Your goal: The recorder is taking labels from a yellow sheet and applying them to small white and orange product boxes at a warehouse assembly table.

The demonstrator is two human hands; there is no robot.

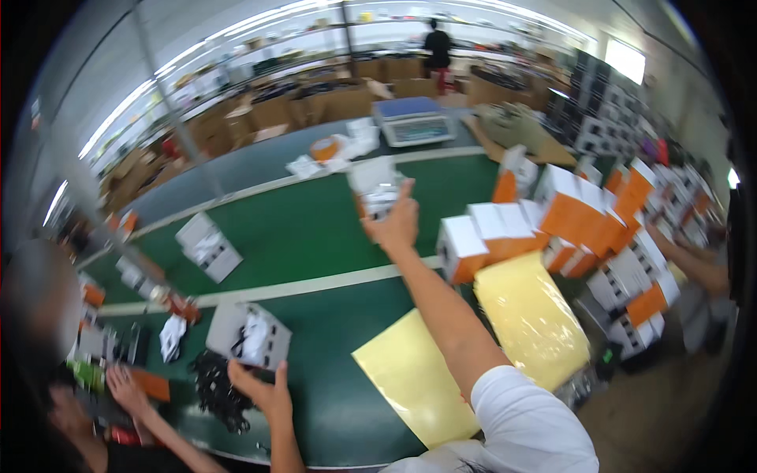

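Observation:
My right hand reaches over the green belt. It grips the side of a small open carton with a raised white flap, some orange and a silvery item inside. My left hand is low in the view, thumb and fingers apart, at the near edge of an open grey-white box. I cannot tell whether it touches that box. A white wrapped item and something black lie in the box. Beside it is a heap of black cables. Another open box sits tilted on the belt at left.
Orange-and-white boxes stand in rows at right, by yellow plastic-wrapped sheets and a yellow sheet. Behind are a scale and a tape roll. A co-worker's hands work at left; another's arm shows at right.

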